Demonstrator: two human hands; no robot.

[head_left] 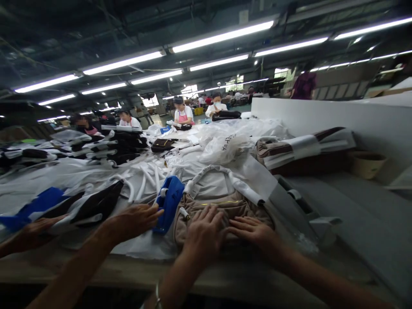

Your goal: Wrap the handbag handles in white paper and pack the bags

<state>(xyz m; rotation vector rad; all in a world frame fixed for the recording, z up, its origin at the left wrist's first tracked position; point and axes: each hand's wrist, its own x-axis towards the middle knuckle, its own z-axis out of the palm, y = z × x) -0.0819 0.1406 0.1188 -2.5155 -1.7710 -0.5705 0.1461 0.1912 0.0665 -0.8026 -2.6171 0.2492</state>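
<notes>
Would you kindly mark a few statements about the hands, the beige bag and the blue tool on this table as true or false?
1. The left hand and the right hand both rest on the beige bag. True.
2. The bag's handle is wrapped in white. True.
3. The blue tool lies to the right of the bag. False: it lies to the bag's left, at the fingertips of a co-worker's hand.
4. Nobody sits at the far end of the tables. False: several seated people are at work there.
</notes>
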